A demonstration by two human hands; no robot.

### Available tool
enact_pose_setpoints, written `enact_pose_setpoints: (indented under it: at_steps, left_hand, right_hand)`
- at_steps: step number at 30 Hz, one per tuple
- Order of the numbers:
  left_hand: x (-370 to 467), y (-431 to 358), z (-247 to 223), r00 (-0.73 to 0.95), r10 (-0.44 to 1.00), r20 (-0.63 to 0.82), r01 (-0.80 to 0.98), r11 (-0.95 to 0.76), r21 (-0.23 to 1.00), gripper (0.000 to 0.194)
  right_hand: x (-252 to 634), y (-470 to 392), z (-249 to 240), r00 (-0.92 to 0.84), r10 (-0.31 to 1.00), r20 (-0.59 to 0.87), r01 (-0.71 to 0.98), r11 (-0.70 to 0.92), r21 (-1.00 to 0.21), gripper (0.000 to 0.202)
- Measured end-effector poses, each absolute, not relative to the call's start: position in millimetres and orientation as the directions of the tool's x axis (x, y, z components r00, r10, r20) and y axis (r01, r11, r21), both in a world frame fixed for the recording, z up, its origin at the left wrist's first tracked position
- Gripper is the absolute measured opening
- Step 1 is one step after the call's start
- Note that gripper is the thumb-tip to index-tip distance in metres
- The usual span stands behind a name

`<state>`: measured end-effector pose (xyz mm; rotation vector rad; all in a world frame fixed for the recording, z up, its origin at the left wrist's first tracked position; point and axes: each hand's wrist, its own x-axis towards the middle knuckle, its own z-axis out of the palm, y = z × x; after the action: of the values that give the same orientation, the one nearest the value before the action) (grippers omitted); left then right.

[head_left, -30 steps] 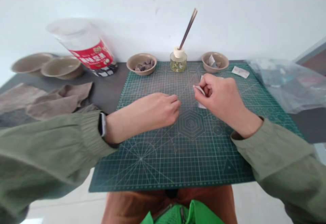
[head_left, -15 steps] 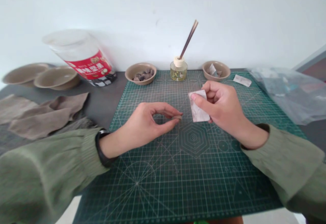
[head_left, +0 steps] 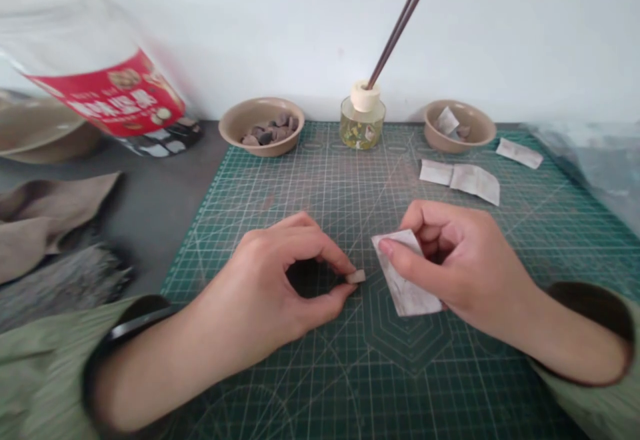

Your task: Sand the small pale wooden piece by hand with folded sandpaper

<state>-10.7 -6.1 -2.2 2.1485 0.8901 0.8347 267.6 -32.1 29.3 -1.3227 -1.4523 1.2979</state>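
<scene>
My left hand [head_left: 295, 280] pinches a small pale flat piece [head_left: 357, 277] between thumb and fingertips, just above the green cutting mat [head_left: 320, 373]. A short gap to the right, my right hand [head_left: 450, 253] grips a whitish, stained piece of paper [head_left: 407, 287], thumb on top and fingers curled beneath. The paper hangs tilted, and its lower left part shows. Beyond my right hand, two more strips of the same paper [head_left: 475, 181] lie on the mat, touching or overlapping.
Along the wall stand a bowl of small stones [head_left: 263, 149], a reed diffuser [head_left: 363, 123] and a bowl with paper scraps [head_left: 460, 137]. Another strip [head_left: 520, 153] lies beside it. Left are a large jar [head_left: 125, 100], a bowl [head_left: 45, 140] and brown cloth [head_left: 65, 207]; plastic sheeting [head_left: 595, 167] lies right.
The view has moved closer to the mat. The small piece in my left hand now shows its flat face, and the paper strips behind my right hand have come into view.
</scene>
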Motion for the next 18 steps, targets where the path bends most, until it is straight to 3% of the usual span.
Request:
enact_pose_setpoints:
  at_steps: [6,18]
  left_hand:
    - [-11,-10,-1,0.539,0.811,0.228,0.385,-0.478,0.790,0.017]
    - [-12,-12,-1,0.545,0.800,0.249,0.375,-0.498,0.782,0.020]
  right_hand:
    - [262,-36,31,-0.204,0.969,-0.136,0.306,-0.069,-0.949,0.033]
    - [251,-46,34,-0.239,0.963,-0.127,0.420,-0.016,-0.908,0.028]
